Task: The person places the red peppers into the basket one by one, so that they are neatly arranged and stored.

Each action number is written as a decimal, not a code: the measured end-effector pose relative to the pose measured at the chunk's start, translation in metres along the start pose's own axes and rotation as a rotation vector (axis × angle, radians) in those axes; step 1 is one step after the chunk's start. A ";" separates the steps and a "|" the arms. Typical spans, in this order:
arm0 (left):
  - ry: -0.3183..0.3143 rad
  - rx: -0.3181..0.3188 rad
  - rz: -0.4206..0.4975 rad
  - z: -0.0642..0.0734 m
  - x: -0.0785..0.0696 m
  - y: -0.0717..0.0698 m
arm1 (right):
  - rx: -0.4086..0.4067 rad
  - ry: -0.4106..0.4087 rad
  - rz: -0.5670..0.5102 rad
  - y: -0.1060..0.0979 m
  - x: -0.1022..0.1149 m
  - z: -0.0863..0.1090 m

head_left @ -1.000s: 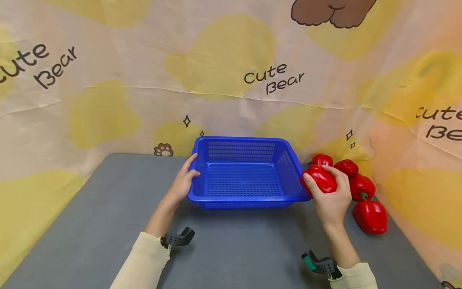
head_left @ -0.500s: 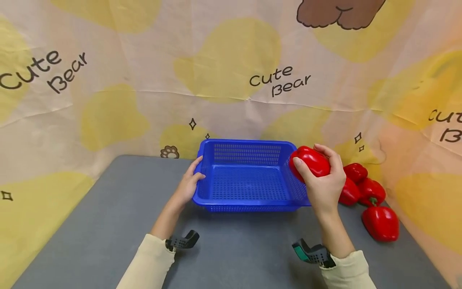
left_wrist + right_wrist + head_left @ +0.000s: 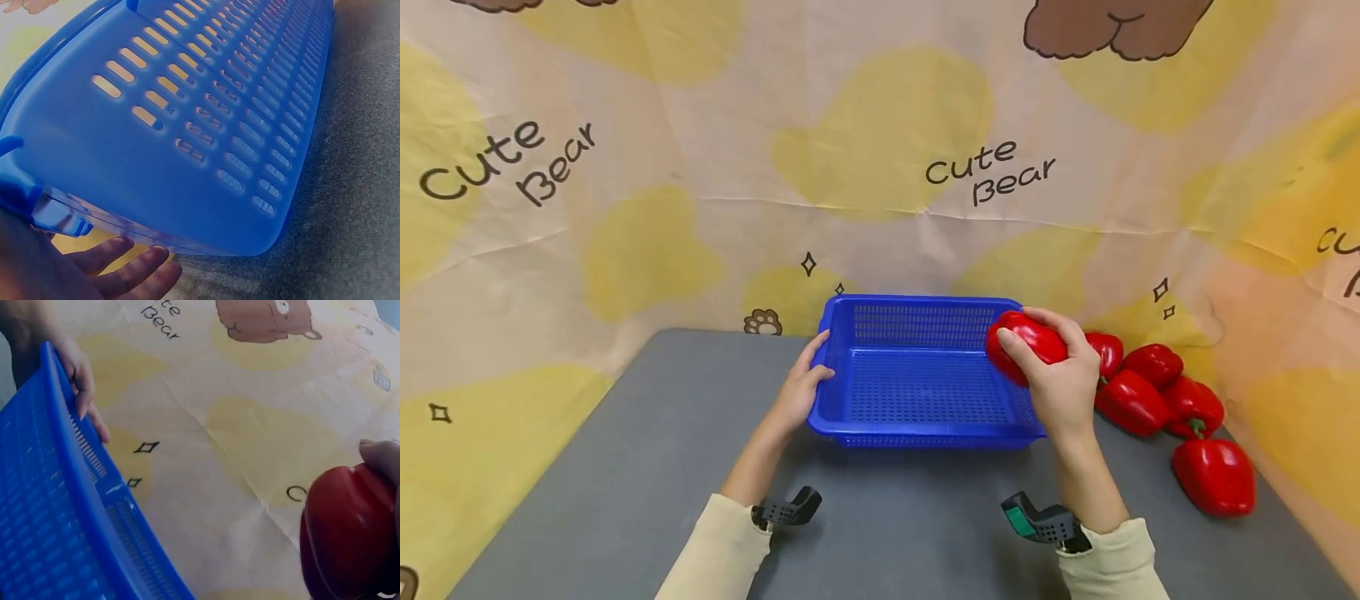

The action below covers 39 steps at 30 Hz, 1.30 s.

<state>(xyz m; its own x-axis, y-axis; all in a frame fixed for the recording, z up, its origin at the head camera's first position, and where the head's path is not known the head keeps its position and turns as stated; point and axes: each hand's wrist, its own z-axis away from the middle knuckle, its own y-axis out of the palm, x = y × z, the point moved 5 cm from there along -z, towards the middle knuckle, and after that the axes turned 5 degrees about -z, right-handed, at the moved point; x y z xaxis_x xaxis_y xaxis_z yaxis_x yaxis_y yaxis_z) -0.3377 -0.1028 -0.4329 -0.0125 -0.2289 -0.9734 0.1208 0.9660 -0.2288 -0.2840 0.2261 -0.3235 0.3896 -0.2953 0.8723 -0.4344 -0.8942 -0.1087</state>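
Observation:
My left hand (image 3: 797,385) grips the left rim of a blue plastic basket (image 3: 917,430), the thumb over the edge. In the left wrist view, curled fingers (image 3: 139,265) show below the rim, outside the perforated wall. A glossy red bell pepper (image 3: 1028,346) is in my right hand (image 3: 1066,387), held between thumb and fingers over the basket's right end. The right wrist view has this bell pepper (image 3: 350,531) at its right edge, apart from the basket (image 3: 69,481). The visible floor of the basket is bare mesh.
Several more red bell peppers (image 3: 1133,403) lie grouped on the grey table (image 3: 625,467), right of the basket. One bell pepper (image 3: 1214,477) sits nearest the front. A printed cloth (image 3: 700,150) hangs behind the table and along its right side.
My right hand has lifted the bell pepper and carried it left, from beside the right rim to over the basket's right end. The left hand keeps its hold on the rim.

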 end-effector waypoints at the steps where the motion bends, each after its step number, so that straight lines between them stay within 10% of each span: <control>1: 0.000 -0.006 0.005 0.000 0.000 -0.001 | 0.028 0.017 0.023 0.000 -0.003 -0.001; 16: -0.001 0.018 0.015 0.001 0.000 0.001 | 0.449 0.208 0.318 0.015 -0.051 0.001; 27: 0.000 0.018 -0.003 0.001 -0.002 0.001 | 0.580 0.069 0.458 0.029 -0.058 0.007; 39: -0.006 0.021 0.006 -0.001 -0.003 0.000 | 0.832 -0.016 0.361 0.023 -0.057 0.006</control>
<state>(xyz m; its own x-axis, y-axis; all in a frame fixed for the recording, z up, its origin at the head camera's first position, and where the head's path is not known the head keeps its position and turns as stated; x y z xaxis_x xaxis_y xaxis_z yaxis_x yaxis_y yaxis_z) -0.3386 -0.1017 -0.4305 -0.0057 -0.2242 -0.9745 0.1417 0.9645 -0.2228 -0.3117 0.2203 -0.3784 0.3577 -0.6039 0.7122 0.1920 -0.6988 -0.6890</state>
